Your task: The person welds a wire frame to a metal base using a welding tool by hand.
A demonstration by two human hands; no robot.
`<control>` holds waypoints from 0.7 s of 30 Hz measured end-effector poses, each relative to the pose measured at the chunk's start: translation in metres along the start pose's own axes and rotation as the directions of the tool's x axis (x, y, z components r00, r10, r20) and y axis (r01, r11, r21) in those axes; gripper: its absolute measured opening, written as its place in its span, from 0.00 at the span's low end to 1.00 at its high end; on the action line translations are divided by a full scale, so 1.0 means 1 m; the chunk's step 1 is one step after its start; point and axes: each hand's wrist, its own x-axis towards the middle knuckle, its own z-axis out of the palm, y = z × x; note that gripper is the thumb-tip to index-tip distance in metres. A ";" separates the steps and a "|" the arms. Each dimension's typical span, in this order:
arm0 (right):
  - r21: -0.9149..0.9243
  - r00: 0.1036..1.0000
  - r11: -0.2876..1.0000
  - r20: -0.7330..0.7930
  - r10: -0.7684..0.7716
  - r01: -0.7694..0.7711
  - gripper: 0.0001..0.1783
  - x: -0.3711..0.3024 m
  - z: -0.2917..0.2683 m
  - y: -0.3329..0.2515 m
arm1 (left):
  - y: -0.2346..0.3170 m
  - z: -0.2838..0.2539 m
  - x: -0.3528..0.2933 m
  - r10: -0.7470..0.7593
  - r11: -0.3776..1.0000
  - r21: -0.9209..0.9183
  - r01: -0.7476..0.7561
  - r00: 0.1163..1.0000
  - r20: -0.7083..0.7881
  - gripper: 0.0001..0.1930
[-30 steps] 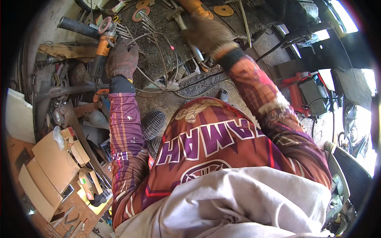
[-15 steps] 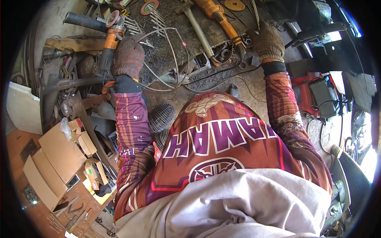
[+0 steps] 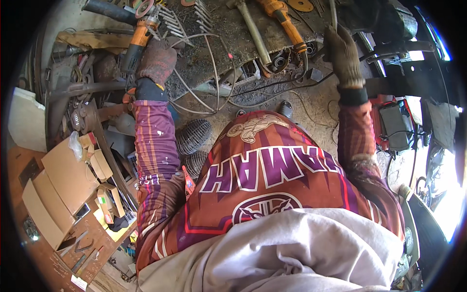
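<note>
My right hand (image 3: 344,56), in a brown knitted glove, is closed around a thin metal rod (image 3: 333,14) at the right end of the workbench (image 3: 228,46). The rod points away from me. My left hand (image 3: 158,62), also gloved, lies at the bench's left edge, close beside an orange and black angle grinder (image 3: 140,36). Its fingers are turned away and mostly hidden, so whether they grip anything does not show. A pale cable (image 3: 212,63) loops across the bench edge near that hand.
A hammer (image 3: 253,31) and another orange power tool (image 3: 287,27) lie on the bench, beside several metal comb-like pieces (image 3: 202,17). Cardboard boxes (image 3: 68,170) stand at left. A red and grey machine (image 3: 395,124) sits at right. A wire coil (image 3: 193,136) is near my feet.
My right hand has shifted right with the rod, which now points more straight ahead. My left hand stays beside the grinder. The whole view has moved slightly, bringing the bench higher in the picture.
</note>
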 end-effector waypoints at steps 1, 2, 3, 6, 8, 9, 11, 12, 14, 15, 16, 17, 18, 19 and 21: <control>0.145 0.999 0.988 0.005 -0.053 0.051 0.14 -0.013 0.006 0.004 | 0.021 -0.010 -0.006 -0.048 0.999 -0.022 0.048 0.999 -0.015 0.17; 0.285 0.994 0.953 0.001 -0.107 0.102 0.13 -0.026 0.012 0.013 | 0.051 -0.028 -0.012 -0.049 0.998 0.043 0.050 0.999 -0.023 0.16; 0.420 0.987 0.895 -0.002 -0.164 0.149 0.13 -0.038 0.020 0.017 | 0.063 -0.036 -0.018 -0.059 0.992 0.107 0.062 0.998 -0.034 0.16; 0.426 0.993 0.898 -0.002 -0.120 0.109 0.10 -0.065 0.050 0.000 | 0.052 -0.033 -0.023 -0.015 0.883 0.469 0.017 1.000 -0.007 0.14; 0.435 0.992 0.896 0.042 -0.115 0.085 0.08 -0.079 0.068 0.002 | 0.071 -0.038 -0.029 -0.129 0.943 0.296 0.156 0.986 -0.107 0.13; 0.333 0.977 0.929 0.083 -0.197 0.159 0.09 -0.085 0.077 0.017 | 0.080 -0.043 -0.031 -0.191 0.955 0.199 0.219 0.970 -0.150 0.13; 0.141 0.910 0.935 0.219 -0.351 0.326 0.10 -0.092 0.098 0.046 | 0.047 -0.029 -0.031 -0.024 0.928 0.363 0.078 0.988 -0.151 0.13; 0.048 0.911 0.954 0.287 -0.297 0.296 0.11 -0.096 0.100 0.041 | 0.041 -0.023 -0.032 0.064 0.898 0.440 -0.003 0.990 -0.125 0.13; -0.142 0.901 0.959 0.398 -0.171 0.244 0.13 -0.106 0.100 0.027 | 0.047 -0.019 -0.040 0.068 0.979 0.201 -0.024 0.974 -0.214 0.13; -0.127 0.905 0.962 0.387 -0.178 0.243 0.15 -0.104 0.103 0.027 | 0.057 -0.024 -0.043 0.060 0.996 0.078 -0.041 0.963 -0.264 0.13; -0.112 0.908 0.964 0.375 -0.185 0.242 0.16 -0.101 0.106 0.028 | 0.064 -0.026 -0.043 0.013 0.999 0.040 -0.002 0.966 -0.258 0.13; -0.094 0.909 0.965 0.370 -0.193 0.243 0.17 -0.101 0.110 0.029 | 0.068 -0.028 -0.046 -0.041 0.999 0.006 0.044 0.967 -0.251 0.13; -0.108 0.916 0.955 0.330 -0.229 0.278 0.17 -0.102 0.111 0.032 | 0.071 -0.030 -0.048 -0.095 0.995 -0.029 0.090 0.966 -0.242 0.13; -0.100 0.910 0.949 0.327 -0.254 0.300 0.17 -0.103 0.112 0.032 | 0.072 -0.032 -0.051 -0.032 0.995 0.082 0.053 0.968 -0.248 0.13; -0.092 0.902 0.936 0.315 -0.295 0.338 0.17 -0.110 0.110 0.027 | 0.072 -0.030 -0.054 0.102 0.956 0.291 -0.031 0.967 -0.232 0.13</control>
